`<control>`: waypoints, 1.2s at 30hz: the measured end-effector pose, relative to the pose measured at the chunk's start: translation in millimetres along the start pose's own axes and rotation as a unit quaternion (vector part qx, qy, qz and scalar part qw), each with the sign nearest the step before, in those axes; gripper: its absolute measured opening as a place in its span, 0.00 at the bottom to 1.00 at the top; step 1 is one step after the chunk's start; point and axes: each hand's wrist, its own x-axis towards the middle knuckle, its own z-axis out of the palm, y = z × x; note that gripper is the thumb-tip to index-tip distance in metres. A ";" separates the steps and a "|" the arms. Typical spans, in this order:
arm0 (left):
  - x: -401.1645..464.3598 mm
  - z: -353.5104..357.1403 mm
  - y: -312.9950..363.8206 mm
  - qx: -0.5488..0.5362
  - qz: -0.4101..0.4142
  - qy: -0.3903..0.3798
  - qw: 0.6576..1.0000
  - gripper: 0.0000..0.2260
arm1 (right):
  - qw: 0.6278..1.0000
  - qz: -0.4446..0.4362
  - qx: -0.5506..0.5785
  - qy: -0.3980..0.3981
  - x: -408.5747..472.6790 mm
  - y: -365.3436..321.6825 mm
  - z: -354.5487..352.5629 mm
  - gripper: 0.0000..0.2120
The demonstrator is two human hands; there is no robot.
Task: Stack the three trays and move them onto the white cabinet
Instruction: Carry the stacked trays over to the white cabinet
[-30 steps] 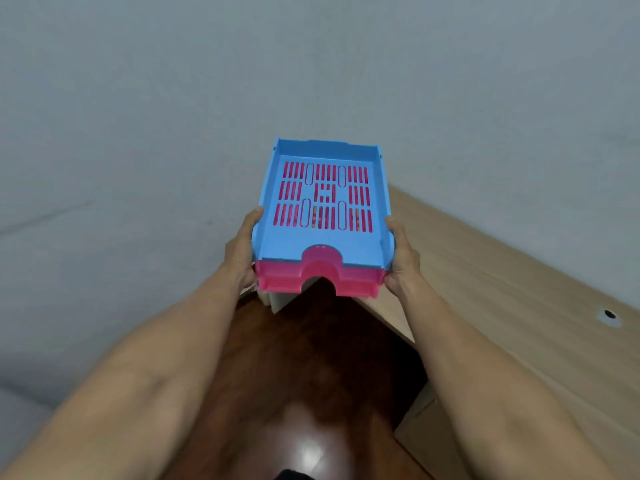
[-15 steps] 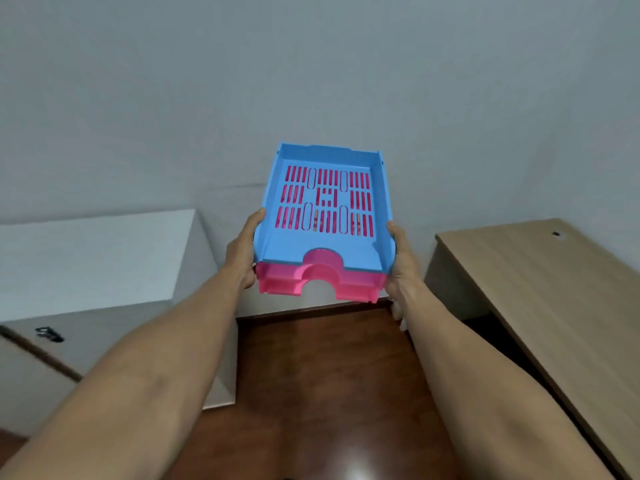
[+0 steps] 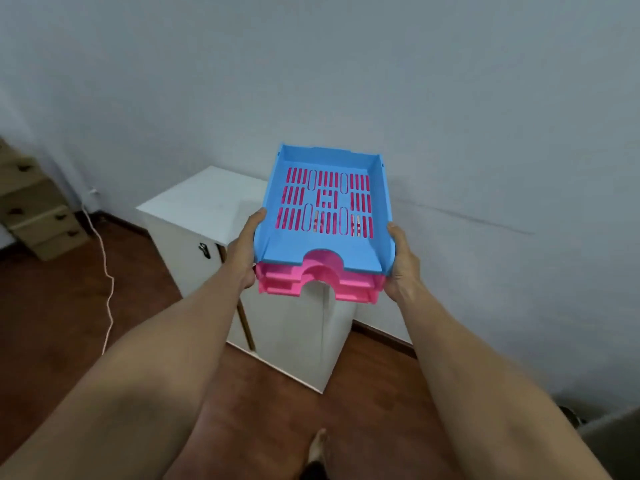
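I carry a stack of trays in the air: a blue slotted tray [image 3: 332, 251] on top and two pink trays [image 3: 284, 284] nested under it. My left hand [image 3: 246, 250] grips the stack's left side and my right hand [image 3: 401, 263] grips its right side. The white cabinet [image 3: 204, 206] stands on the floor against the wall, below and just left of the stack. The stack hides the right part of its top.
A beige set of drawers [image 3: 33, 216] stands at the far left. A white cable [image 3: 105, 271] trails across the dark wooden floor [image 3: 69, 306]. A grey wall [image 3: 485, 133] rises behind. A desk corner [image 3: 613, 434] shows at lower right. My foot [image 3: 317, 452] is at the bottom.
The view has swung left with the stack still held. The wooden desk has slid out of view on the right, and the white cabinet now sits centred under the trays.
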 end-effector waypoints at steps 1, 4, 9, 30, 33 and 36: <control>2.1 -14.5 6.5 -0.013 0.011 0.005 1.000 0.32 | 1.000 0.013 -0.007 -0.020 8.7 6.1 16.3 0.35; 7.6 -56.7 25.4 -0.053 0.025 0.038 0.998 0.29 | 0.997 0.039 -0.032 -0.054 37.5 25.7 65.0 0.30; 30.6 -117.5 55.0 -0.091 0.045 0.099 0.990 0.33 | 0.989 0.083 -0.064 -0.107 84.0 56.2 144.1 0.30; 174.3 -243.9 148.7 -0.144 0.090 0.182 0.969 0.32 | 0.954 0.147 -0.121 -0.231 251.8 115.1 372.8 0.30; 200.5 -257.5 162.9 -0.110 0.093 0.215 0.966 0.31 | 0.959 0.141 -0.113 -0.220 269.8 120.3 390.8 0.28; 234.3 -274.8 178.0 -0.087 0.091 0.231 0.965 0.33 | 0.965 0.131 -0.102 -0.201 286.1 126.2 410.3 0.29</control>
